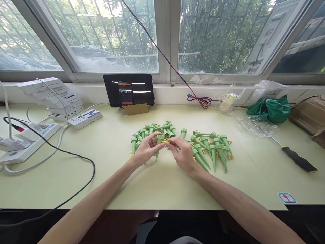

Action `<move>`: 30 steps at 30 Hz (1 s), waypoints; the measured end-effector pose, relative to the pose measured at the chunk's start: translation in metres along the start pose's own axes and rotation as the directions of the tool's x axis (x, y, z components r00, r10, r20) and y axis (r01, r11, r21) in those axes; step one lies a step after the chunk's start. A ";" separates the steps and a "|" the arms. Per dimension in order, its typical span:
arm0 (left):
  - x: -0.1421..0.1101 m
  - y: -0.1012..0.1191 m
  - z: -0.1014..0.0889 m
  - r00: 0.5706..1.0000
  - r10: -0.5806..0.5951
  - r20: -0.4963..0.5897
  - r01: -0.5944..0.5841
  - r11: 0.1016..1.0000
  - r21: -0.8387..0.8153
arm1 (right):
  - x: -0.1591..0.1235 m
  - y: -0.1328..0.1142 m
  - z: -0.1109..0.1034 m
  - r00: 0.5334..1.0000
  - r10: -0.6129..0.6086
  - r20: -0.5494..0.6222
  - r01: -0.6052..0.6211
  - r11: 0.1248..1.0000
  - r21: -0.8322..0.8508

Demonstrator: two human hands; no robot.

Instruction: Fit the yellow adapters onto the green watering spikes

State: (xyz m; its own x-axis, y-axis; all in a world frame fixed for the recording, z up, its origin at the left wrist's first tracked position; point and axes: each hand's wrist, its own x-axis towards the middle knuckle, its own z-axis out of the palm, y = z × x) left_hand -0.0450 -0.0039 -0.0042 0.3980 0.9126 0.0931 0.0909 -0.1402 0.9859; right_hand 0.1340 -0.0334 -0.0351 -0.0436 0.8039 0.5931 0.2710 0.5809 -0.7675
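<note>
My left hand (146, 148) is closed on a green plastic watering spike (159, 138), its wide ribbed cap up and its thin tip pointing down. Close by on the right, my right hand (182, 151) pinches a small yellow valve (166, 142) at the side of that spike's cap. Whether the valve sits in the cap or only touches it, I cannot tell. Behind my hands lies a heap of green spikes (144, 130) with yellow bits among them. To the right is a second group of spikes (213, 147), several with yellow valves on them.
A tablet (109, 89) on a cardboard stand leans near the window. Stacked white boxes (50, 91), a power strip (33, 145) and a black cable (86, 157) occupy the left. On the right lie a screwdriver (299, 159), a green bag (276, 108) and clear plastic wrap (261, 127).
</note>
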 end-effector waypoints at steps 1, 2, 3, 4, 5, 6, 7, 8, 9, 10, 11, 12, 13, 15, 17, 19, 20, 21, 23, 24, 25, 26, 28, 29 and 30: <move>0.000 0.000 0.000 1.000 0.003 -0.005 -0.003 1.000 -0.002 | 0.000 0.000 0.000 1.000 0.004 -0.002 -0.004 1.000 0.006; 0.000 0.000 0.001 1.000 0.006 -0.012 -0.006 1.000 -0.004 | 0.000 0.000 0.000 1.000 0.005 -0.006 -0.005 1.000 0.011; 0.000 0.001 0.001 1.000 0.008 -0.018 -0.008 1.000 -0.008 | 0.000 0.000 0.000 1.000 0.004 -0.009 -0.004 1.000 0.016; -0.001 0.001 0.002 1.000 0.009 -0.024 -0.010 1.000 -0.014 | -0.001 0.001 0.000 1.000 0.002 -0.013 -0.002 1.000 0.022; -0.001 0.002 0.002 1.000 0.010 -0.028 -0.011 1.000 -0.018 | -0.001 0.001 0.000 1.000 0.000 -0.016 0.001 1.000 0.028; -0.001 0.002 0.002 0.999 0.012 -0.032 -0.012 1.000 -0.021 | -0.001 0.001 0.000 1.000 -0.002 -0.018 0.003 0.999 0.033; -0.001 0.002 0.003 0.999 0.012 -0.035 -0.013 1.000 -0.023 | -0.001 0.001 0.000 1.000 -0.003 -0.018 0.004 0.999 0.035; -0.001 0.003 0.003 0.999 0.013 -0.038 -0.014 1.000 -0.023 | -0.001 0.001 0.000 1.000 -0.004 -0.017 0.004 0.999 0.034; -0.001 0.003 0.003 0.999 0.014 -0.042 -0.015 1.000 -0.022 | -0.001 0.001 0.000 1.000 -0.003 -0.017 0.004 1.000 0.031; -0.001 0.003 0.003 0.999 0.014 -0.045 -0.015 1.000 -0.022 | -0.001 0.001 0.000 1.000 -0.002 -0.015 0.003 1.000 0.027; -0.001 0.003 0.003 0.999 0.013 -0.047 -0.014 1.000 -0.022 | -0.001 0.001 0.000 1.000 -0.001 -0.012 0.001 1.000 0.024; -0.001 0.003 0.003 0.999 0.012 -0.048 -0.013 1.000 -0.022 | -0.001 0.001 0.000 1.000 0.001 -0.008 -0.001 1.000 0.021; -0.001 0.003 0.003 0.999 0.011 -0.048 -0.012 1.000 -0.023 | -0.001 0.001 0.000 1.000 0.002 -0.004 -0.002 1.000 0.019; -0.001 0.003 0.003 0.999 0.011 -0.042 -0.012 1.000 -0.025 | -0.001 0.001 0.000 1.000 0.000 0.006 0.000 1.000 0.019; -0.001 0.003 0.002 0.999 0.012 -0.037 -0.013 1.000 -0.025 | -0.001 0.002 0.000 1.000 -0.006 0.010 0.006 1.000 0.018; -0.001 0.003 0.002 0.999 0.011 -0.035 -0.012 1.000 -0.025 | -0.001 0.003 0.000 1.000 -0.006 0.010 0.006 1.000 0.015; -0.001 0.002 0.002 0.999 0.011 -0.034 -0.011 1.000 -0.027 | -0.001 0.003 0.000 1.000 -0.004 0.008 0.004 1.000 0.014; 0.000 0.002 0.002 0.999 0.009 -0.033 -0.010 1.000 -0.030 | -0.001 0.003 0.000 1.000 -0.004 0.004 0.004 1.000 0.014; 0.000 0.002 0.001 1.000 0.006 -0.030 -0.007 0.999 -0.036 | -0.001 0.003 0.000 1.000 -0.005 -0.003 0.005 1.000 0.020; 0.000 0.001 0.001 1.000 0.004 -0.029 -0.005 0.999 -0.036 | 0.000 0.003 0.001 1.000 -0.005 -0.007 0.005 1.000 0.025; 0.000 0.001 0.001 1.000 0.001 -0.030 -0.002 0.999 -0.035 | 0.000 0.002 0.001 1.000 -0.003 -0.008 0.003 1.000 0.029; 0.000 0.001 0.001 1.000 -0.002 -0.030 0.001 1.000 -0.031 | 0.000 0.002 0.000 1.000 0.001 -0.009 -0.001 1.000 0.031; 0.000 0.002 0.001 0.999 -0.009 -0.033 0.009 1.000 -0.024 | 0.001 0.002 0.000 1.000 0.013 -0.009 -0.012 1.000 0.023; 0.000 0.002 0.001 0.999 -0.013 -0.035 0.012 1.000 -0.022 | 0.001 0.002 0.000 1.000 0.019 -0.010 -0.018 1.000 0.014; 0.000 0.002 0.001 0.999 -0.016 -0.037 0.015 1.000 -0.021 | 0.001 0.002 0.000 1.000 0.024 -0.010 -0.024 1.000 0.004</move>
State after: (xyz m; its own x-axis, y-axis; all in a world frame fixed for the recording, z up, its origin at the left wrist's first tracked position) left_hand -0.0434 -0.0048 -0.0022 0.3622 0.9284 0.0830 0.0778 -0.1188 0.9899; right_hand 0.1347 -0.0316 -0.0366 -0.0277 0.8166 0.5765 0.2679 0.5617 -0.7828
